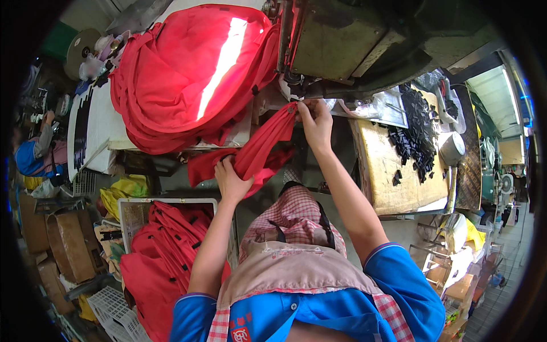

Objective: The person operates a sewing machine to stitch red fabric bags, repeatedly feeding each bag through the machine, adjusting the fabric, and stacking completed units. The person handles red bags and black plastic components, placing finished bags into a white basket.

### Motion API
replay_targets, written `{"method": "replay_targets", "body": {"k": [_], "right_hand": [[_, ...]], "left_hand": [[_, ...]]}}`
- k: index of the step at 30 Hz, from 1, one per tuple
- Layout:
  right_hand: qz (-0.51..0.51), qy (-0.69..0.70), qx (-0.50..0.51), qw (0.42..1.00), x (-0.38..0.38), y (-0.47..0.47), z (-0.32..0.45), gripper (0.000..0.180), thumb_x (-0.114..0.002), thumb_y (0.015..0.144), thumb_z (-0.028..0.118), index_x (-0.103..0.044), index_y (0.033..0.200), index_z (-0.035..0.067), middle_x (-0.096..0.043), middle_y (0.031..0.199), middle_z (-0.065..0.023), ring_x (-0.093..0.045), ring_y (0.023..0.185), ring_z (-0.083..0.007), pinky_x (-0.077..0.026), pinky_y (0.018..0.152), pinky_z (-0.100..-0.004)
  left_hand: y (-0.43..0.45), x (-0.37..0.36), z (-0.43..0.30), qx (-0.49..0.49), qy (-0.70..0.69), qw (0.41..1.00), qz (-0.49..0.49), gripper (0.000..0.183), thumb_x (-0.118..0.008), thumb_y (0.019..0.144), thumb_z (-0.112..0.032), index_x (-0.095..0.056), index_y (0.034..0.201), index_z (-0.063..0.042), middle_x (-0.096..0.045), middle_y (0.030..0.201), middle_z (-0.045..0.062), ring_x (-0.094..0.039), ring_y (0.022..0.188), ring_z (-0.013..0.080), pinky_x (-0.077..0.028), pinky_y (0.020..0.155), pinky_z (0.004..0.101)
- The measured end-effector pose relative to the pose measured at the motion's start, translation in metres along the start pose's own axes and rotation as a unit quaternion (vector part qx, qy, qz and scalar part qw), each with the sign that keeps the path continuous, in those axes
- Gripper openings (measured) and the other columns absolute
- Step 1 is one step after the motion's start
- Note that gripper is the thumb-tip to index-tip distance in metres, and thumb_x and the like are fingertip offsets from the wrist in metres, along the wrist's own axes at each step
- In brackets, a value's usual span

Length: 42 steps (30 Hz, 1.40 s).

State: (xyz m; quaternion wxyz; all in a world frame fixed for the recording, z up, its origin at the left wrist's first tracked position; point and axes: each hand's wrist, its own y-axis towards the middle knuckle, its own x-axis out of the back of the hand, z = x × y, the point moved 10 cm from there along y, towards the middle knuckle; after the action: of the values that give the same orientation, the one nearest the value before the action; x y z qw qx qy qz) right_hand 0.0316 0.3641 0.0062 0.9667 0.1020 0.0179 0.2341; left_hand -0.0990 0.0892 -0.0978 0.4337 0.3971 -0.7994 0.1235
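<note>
A gathered piece of red fabric stretches up and to the right between my two hands. My left hand grips its lower part, with loose folds hanging around the fingers. At the upper end, my right hand pinches the narrow tip between thumb and fingers. Close to that thumb, a small round metal fastener shows on the fabric. The tip is just below the head of a dark green machine, whose working point is partly hidden.
A pile of red fabric pieces covers the table at left. More red pieces fill a white plastic crate beside my left arm. Small black pieces lie heaped on a worn board at right. A co-worker sits far left.
</note>
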Motion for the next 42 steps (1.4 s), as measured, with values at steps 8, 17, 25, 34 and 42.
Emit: {"method": "replay_targets", "body": {"k": [8, 17, 25, 34, 42], "right_hand": [[0.036, -0.181, 0.084, 0.979, -0.009, -0.007, 0.015, 0.015, -0.077, 0.089, 0.007, -0.075, 0.102, -0.001, -0.065, 0.081, -0.0045, -0.062, 0.067, -0.0109, -0.051, 0.063, -0.0254], [-0.029, 0.09, -0.178, 0.979, 0.0, 0.0, -0.035, 0.022, -0.075, 0.093, 0.014, -0.067, 0.108, 0.001, -0.064, 0.078, -0.0014, -0.058, 0.06, -0.0082, -0.058, 0.059, -0.0274], [-0.105, -0.481, 0.12, 0.862, 0.18, 0.101, -0.052, 0.035, -0.064, 0.09, 0.028, -0.069, 0.113, 0.001, -0.071, 0.113, -0.0215, -0.066, 0.103, -0.0437, -0.053, 0.088, -0.0496], [-0.095, -0.531, -0.044, 0.841, 0.194, 0.117, -0.063, 0.035, -0.065, 0.091, 0.032, -0.073, 0.111, 0.004, -0.074, 0.11, -0.0198, -0.069, 0.103, -0.0398, -0.053, 0.093, -0.0474], [-0.062, 0.029, -0.15, 0.986, 0.116, 0.064, -0.073, 0.015, -0.069, 0.092, 0.006, -0.068, 0.102, -0.004, -0.068, 0.092, -0.0082, -0.065, 0.079, -0.0169, -0.058, 0.071, -0.0315]], "left_hand": [[-0.037, 0.04, -0.035, -0.03, -0.029, 0.999, -0.015, 0.087, -0.085, 0.062, -0.024, -0.044, 0.137, -0.006, -0.047, 0.117, 0.023, -0.047, 0.113, 0.0429, -0.039, 0.102, 0.0529], [-0.055, 0.07, -0.052, -0.072, -0.049, 0.995, -0.04, 0.088, -0.084, 0.066, -0.028, -0.046, 0.142, -0.009, -0.048, 0.116, 0.022, -0.049, 0.109, 0.0412, -0.042, 0.096, 0.0529], [-0.064, 0.084, -0.072, -0.083, -0.056, 0.995, -0.022, 0.087, -0.083, 0.065, -0.027, -0.048, 0.143, -0.01, -0.049, 0.114, 0.022, -0.05, 0.108, 0.0402, -0.043, 0.095, 0.0513], [-0.047, 0.115, -0.066, -0.067, -0.141, 0.988, 0.019, 0.07, -0.082, 0.066, -0.016, -0.062, 0.133, -0.006, -0.054, 0.106, 0.015, -0.059, 0.097, 0.0325, -0.052, 0.086, 0.0395], [-0.064, 0.462, -0.047, 0.02, 0.082, 0.995, -0.045, 0.056, -0.068, 0.072, -0.001, -0.067, 0.128, 0.003, -0.068, 0.127, 0.017, -0.061, 0.123, 0.0275, -0.043, 0.11, 0.0384]]}}
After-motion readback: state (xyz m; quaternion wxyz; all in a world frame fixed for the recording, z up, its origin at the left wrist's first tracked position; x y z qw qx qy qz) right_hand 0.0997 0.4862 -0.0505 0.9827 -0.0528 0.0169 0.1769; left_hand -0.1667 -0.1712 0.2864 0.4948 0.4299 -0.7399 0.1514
